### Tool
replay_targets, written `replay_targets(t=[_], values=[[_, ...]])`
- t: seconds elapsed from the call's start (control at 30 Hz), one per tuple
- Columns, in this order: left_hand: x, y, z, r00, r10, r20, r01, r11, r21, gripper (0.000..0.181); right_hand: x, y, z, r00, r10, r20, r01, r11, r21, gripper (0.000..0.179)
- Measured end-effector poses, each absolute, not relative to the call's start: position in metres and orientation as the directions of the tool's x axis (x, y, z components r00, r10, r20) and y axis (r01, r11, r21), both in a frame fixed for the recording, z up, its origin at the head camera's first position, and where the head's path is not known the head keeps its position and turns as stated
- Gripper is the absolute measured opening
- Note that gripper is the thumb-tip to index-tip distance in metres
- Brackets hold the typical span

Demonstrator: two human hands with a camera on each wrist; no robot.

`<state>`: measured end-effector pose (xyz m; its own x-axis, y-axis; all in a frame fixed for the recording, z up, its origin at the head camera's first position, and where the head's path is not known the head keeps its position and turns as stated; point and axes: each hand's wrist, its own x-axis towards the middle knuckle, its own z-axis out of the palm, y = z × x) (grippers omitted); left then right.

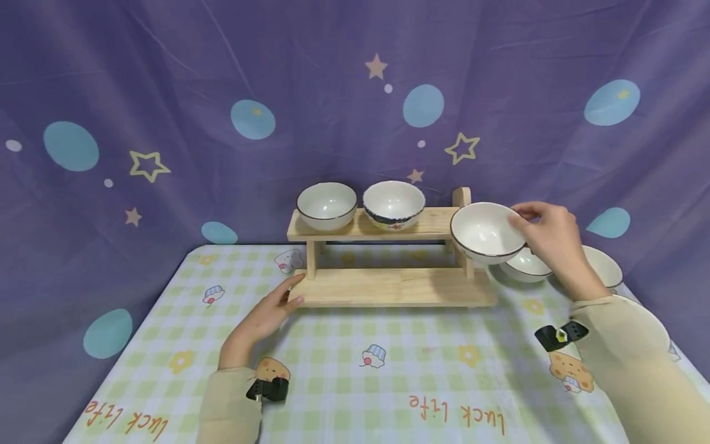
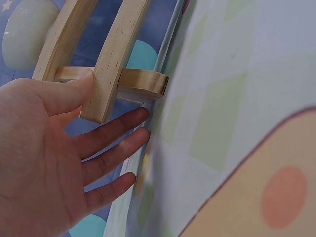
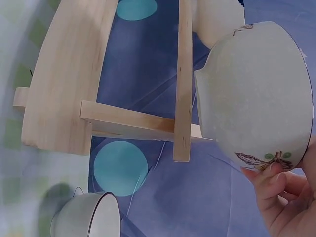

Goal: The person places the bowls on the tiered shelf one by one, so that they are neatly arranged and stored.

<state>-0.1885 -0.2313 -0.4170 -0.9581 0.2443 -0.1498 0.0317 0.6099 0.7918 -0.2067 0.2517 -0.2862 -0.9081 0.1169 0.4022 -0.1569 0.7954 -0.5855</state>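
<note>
My right hand holds a white bowl with a thin dark rim by its right side, thumb at the inner rim and fingers outside. In the right wrist view, a brown leaf pattern shows on its outer wall. The bowl is at the right end of the upper board of a two-tier wooden stand, its base just above board level. My left hand pinches the left end of the lower board between thumb and index finger, other fingers spread. On the upper board sit a dark-rimmed white bowl and a blue-patterned bowl.
Right of the stand, a white bowl stands on the table, with another bowl beyond it. A further white dish is partly hidden by the right sleeve. A checked tablecloth covers the table; a purple curtain hangs behind.
</note>
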Motion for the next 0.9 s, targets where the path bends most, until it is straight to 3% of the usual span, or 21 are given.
replay_targets(t=[0.2, 0.6, 0.9], values=[[-0.189, -0.23, -0.416, -0.959, 0.243, -0.146, 0.034, 0.61, 0.792, 0.062, -0.213, 0.249, -0.287, -0.904, 0.144, 0.402, -0.143, 0.785, -0.603, 0.035], [-0.187, -0.23, -0.415, -0.959, 0.24, -0.15, 0.028, 0.609, 0.792, 0.062, -0.227, 0.242, -0.289, -0.92, 0.214, 0.329, -0.12, 0.644, -0.755, 0.031], [-0.187, -0.23, -0.416, -0.96, 0.236, -0.15, 0.027, 0.612, 0.791, 0.062, -0.239, 0.239, -0.294, -0.961, 0.175, 0.216, -0.132, 0.396, -0.909, 0.039]])
